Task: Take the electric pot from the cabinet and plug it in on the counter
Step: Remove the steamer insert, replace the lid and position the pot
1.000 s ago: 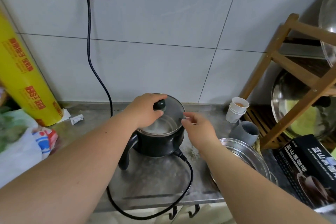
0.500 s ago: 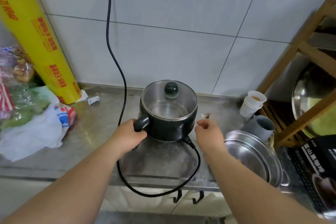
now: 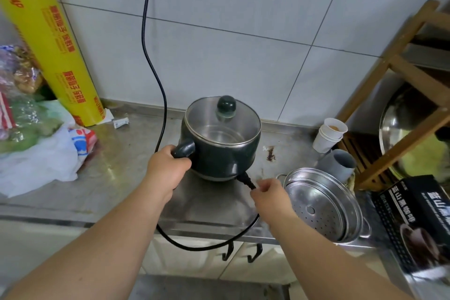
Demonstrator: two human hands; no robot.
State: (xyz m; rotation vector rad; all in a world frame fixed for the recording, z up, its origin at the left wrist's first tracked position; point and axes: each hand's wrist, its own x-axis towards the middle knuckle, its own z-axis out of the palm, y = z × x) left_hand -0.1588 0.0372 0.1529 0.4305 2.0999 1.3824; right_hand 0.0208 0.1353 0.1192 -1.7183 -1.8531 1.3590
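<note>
The dark green electric pot (image 3: 220, 153) with a glass lid and round knob stands on the steel counter (image 3: 121, 168) near the tiled wall. My left hand (image 3: 168, 170) is closed around its handle on the pot's left side. My right hand (image 3: 270, 196) pinches the black power cord (image 3: 155, 75) just behind the connector at the pot's lower right. The cord loops over the counter's front edge and rises up the wall out of view at the top.
A tall yellow cling-wrap roll (image 3: 46, 39) and plastic bags (image 3: 36, 153) sit at the left. At the right are a steel steamer pot (image 3: 321, 204), a grey cup (image 3: 337, 164), stacked paper cups (image 3: 328, 135), a wooden rack (image 3: 401, 68) and a black box (image 3: 414, 221).
My left hand left the lid knob and took the pot's handle. My right hand dropped from the pot's rim to the cord at the connector. The view moved back and down.
</note>
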